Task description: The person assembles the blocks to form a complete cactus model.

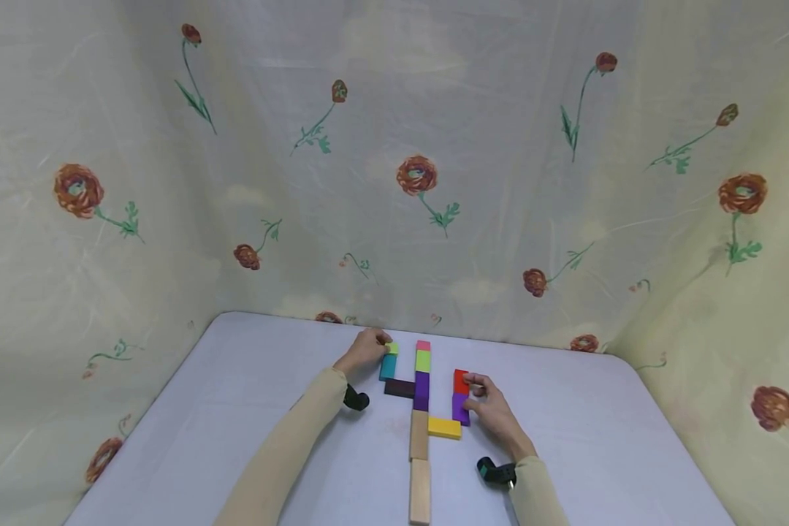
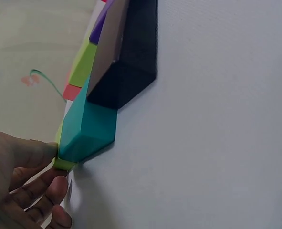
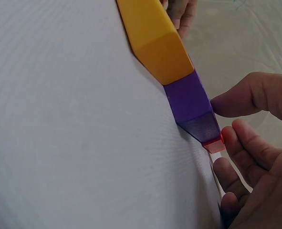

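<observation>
At the far end of a teal block [image 1: 388, 367], my left hand [image 1: 367, 349] pinches a small lime-green block [image 2: 63, 163] between thumb and fingers. The teal block meets a dark brown block [image 1: 399, 389], which runs across to the central column. On the other side, my right hand [image 1: 496, 413] touches two blocks standing end to end. Its thumb is against the purple block [image 3: 191, 100], and its forefinger rests at the red block [image 1: 459, 380]. A yellow block [image 1: 444, 428] joins that purple block's near end to the column.
The central column runs away from me: two plain wooden blocks [image 1: 419, 435], a purple block [image 1: 421, 391], a lime-green block [image 1: 423, 361] and a pink block [image 1: 424, 345]. All lie on a white table [image 1: 565, 431]. Flowered cloth [image 1: 486, 241] hangs behind and beside it.
</observation>
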`<state>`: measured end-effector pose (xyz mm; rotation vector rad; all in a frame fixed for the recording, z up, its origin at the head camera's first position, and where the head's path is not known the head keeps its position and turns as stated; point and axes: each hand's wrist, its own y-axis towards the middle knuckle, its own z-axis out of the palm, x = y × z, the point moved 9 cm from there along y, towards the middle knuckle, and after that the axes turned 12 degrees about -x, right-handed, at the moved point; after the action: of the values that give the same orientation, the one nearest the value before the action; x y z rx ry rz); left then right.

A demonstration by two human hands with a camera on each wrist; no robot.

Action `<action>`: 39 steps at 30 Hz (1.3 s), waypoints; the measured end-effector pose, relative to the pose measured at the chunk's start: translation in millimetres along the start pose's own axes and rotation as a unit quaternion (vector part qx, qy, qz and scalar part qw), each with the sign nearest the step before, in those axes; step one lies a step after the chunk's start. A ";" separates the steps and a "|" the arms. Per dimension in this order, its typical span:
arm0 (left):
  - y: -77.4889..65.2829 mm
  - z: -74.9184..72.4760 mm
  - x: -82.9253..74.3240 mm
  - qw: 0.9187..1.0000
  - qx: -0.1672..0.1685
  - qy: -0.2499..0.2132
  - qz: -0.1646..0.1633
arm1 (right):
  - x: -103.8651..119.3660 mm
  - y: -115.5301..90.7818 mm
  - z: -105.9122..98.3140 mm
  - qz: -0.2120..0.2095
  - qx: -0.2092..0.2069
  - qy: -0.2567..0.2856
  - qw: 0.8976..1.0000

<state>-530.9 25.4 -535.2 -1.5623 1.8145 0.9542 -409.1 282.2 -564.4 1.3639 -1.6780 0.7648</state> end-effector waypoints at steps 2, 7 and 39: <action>0.0 -0.3 -0.3 1.000 0.000 0.000 0.004 | 0.3 0.5 0.3 -0.002 0.001 0.000 1.000; -2.1 -1.7 -0.4 1.000 0.003 0.009 0.010 | 0.6 1.0 -0.2 -0.005 0.001 -0.001 1.000; -13.1 -13.5 7.1 0.999 -0.034 -0.029 0.021 | -8.8 7.9 -6.4 0.050 -0.003 0.075 0.996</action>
<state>-518.7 9.4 -534.8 -1.5260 1.7979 1.0798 -414.8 293.6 -568.8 1.1952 -1.6387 0.8963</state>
